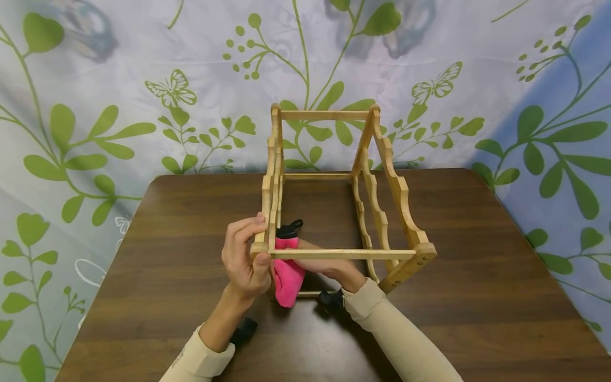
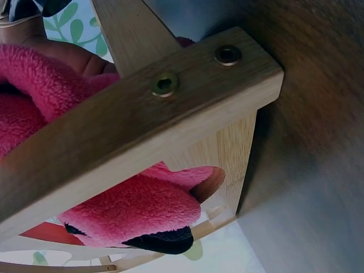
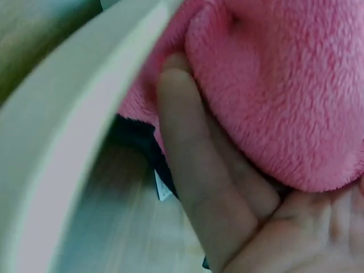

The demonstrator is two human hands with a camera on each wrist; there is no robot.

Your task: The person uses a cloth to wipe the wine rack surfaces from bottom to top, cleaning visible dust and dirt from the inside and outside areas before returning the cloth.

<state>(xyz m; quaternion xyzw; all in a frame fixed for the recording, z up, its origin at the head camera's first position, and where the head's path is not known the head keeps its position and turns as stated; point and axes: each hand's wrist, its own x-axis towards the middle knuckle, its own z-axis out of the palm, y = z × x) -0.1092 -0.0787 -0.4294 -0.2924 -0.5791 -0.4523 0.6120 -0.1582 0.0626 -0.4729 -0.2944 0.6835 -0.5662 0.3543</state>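
Note:
A wooden rack (image 1: 343,254) with wavy-edged side rails stands tilted up on the table in front of me. My left hand (image 1: 243,260) grips its near left corner, thumb at the front bar and fingers behind the side rail. Through the frame reaches my right hand (image 1: 326,265), holding a fluffy pink cloth (image 1: 288,281) with a black edge and loop against the left side. In the left wrist view the cloth (image 2: 136,210) shows on both sides of a rail (image 2: 142,114) with two bolts. Fingers (image 3: 193,142) curl into the cloth's fold in the right wrist view.
The rack stands on a dark brown wooden table (image 1: 191,212) with rounded far corners. Behind it hangs a pale curtain (image 1: 200,42) printed with green leaves and butterflies. A black wrist device (image 1: 244,330) sits below my left hand, another (image 1: 330,301) by the right cuff.

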